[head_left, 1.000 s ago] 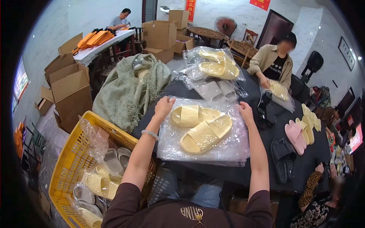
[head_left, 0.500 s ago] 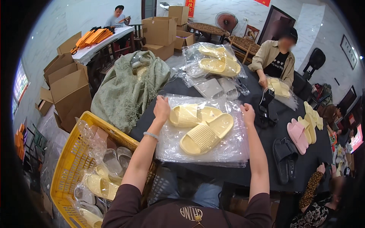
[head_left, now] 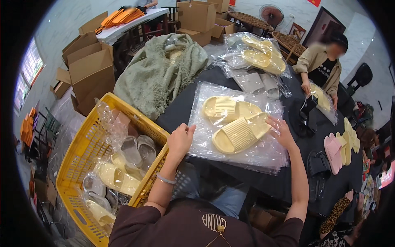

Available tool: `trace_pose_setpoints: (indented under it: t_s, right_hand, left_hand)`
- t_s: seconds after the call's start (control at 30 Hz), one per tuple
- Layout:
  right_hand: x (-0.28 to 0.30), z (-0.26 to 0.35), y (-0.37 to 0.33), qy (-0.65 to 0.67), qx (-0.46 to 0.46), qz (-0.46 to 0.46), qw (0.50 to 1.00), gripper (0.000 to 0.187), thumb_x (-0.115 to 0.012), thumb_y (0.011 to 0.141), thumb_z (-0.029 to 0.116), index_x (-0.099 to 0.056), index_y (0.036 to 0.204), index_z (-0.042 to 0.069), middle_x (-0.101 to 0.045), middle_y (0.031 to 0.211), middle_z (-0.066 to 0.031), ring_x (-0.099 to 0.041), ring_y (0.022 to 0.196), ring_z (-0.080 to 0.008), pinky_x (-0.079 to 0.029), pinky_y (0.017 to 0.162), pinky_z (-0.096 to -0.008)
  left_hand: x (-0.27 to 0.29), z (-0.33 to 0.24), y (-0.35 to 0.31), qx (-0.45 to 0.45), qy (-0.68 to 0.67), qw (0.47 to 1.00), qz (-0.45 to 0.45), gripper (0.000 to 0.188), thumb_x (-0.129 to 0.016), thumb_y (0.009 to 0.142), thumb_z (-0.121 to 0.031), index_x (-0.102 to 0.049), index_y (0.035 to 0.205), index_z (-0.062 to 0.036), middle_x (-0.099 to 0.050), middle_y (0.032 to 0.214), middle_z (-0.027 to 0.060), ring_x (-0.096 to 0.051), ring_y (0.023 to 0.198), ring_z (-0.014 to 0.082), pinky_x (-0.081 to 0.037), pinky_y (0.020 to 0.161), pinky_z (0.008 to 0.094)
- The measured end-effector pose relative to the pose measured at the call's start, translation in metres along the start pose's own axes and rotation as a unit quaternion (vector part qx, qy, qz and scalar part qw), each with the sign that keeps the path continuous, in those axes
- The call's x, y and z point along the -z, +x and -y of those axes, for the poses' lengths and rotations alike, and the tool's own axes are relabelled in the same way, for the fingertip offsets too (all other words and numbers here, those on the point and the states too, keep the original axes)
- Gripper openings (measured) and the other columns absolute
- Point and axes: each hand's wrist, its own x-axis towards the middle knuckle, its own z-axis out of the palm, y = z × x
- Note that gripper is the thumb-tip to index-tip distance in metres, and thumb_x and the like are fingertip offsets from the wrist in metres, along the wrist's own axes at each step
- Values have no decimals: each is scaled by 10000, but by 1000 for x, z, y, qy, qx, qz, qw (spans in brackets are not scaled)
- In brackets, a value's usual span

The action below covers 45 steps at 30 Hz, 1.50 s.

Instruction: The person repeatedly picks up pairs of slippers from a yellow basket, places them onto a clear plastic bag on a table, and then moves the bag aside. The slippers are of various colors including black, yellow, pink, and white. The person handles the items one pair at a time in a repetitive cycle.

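Observation:
A pair of pale yellow slippers (head_left: 236, 133) with ribbed straps lies in a clear plastic bag (head_left: 263, 150), on top of a stack of similar bags on the black table (head_left: 177, 111). My right hand (head_left: 280, 131) rests on the bag's right side, fingers spread, their tips beside the toe of the nearer slipper. At the stack's left edge is my left hand (head_left: 181, 140); its fingers are slightly bent and apart, nothing visible held in them, and some are hidden behind the hand.
On my left stands a yellow crate (head_left: 68, 185) of bagged slippers. Behind it are a green woven sack (head_left: 152, 74) and cardboard boxes (head_left: 90, 78). More bagged slippers (head_left: 263, 59) lie beyond the stack. Black slippers (head_left: 318, 175) and pink slippers (head_left: 333, 152) sit rightward; a co-worker (head_left: 323, 68) handles a bag.
Both hands have let go of the bag's upper corners and come down toward me, left to the stack's edge, right onto the bag. The view has shifted, so the scene sits further right.

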Motion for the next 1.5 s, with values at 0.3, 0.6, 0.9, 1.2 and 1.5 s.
trace_pose_setpoints:
  t_s: [0.3, 0.6, 0.9, 1.2, 1.5]
  right_hand:
    - [-15, 2, 22, -229, 100, 55, 967, 400, -426, 945, 260, -479, 1336, 196, -414, 1427, -24, -386, 1306, -238, -168, 1132, -449]
    - [-19, 11, 14, -198, 42, 55, 978, 453, -510, 904, 295, -460, 1344, 204, -439, 1397, -51, -459, 1229, -243, -272, 1071, -455]
    - [-9, 33, 18, 151, -66, 206, 965, 406, -692, 778, 242, -630, 1162, 127, -594, 1148, -83, -566, 1022, -287, -453, 880, -365]
    - [-33, 38, 30, 152, 79, 162, 972, 186, -687, 825, 192, -651, 897, 23, -568, 781, -70, -544, 767, -176, -431, 697, -324]
    - [-48, 41, 29, 389, -81, 218, 891, 320, -659, 867, 220, -644, 1119, 23, -642, 1130, -79, -569, 1036, -131, -459, 903, -299]
  left_hand:
    - [-11, 12, -2, -53, 24, 998, 26, 316, -620, 850, -314, -590, 785, -7, -621, 851, 193, -601, 810, 362, -467, 699, 464]
    - [-34, 15, -14, -181, 40, 975, -122, 351, -609, 812, -116, -509, 1117, 26, -524, 1180, 186, -514, 1082, 368, -432, 892, 440]
    - [-63, 20, 4, -215, 141, 966, 9, 587, -397, 946, -345, -304, 1409, 4, -279, 1482, 170, -244, 1383, 288, -193, 1105, 493]
    - [-65, 21, 6, -221, 139, 965, -13, 582, -407, 939, -337, -304, 1416, -21, -325, 1457, 177, -296, 1358, 309, -226, 1081, 510]
    - [-63, 20, 5, -234, 151, 960, -13, 551, -372, 948, -302, -305, 1415, -17, -327, 1456, 176, -290, 1361, 307, -213, 1088, 507]
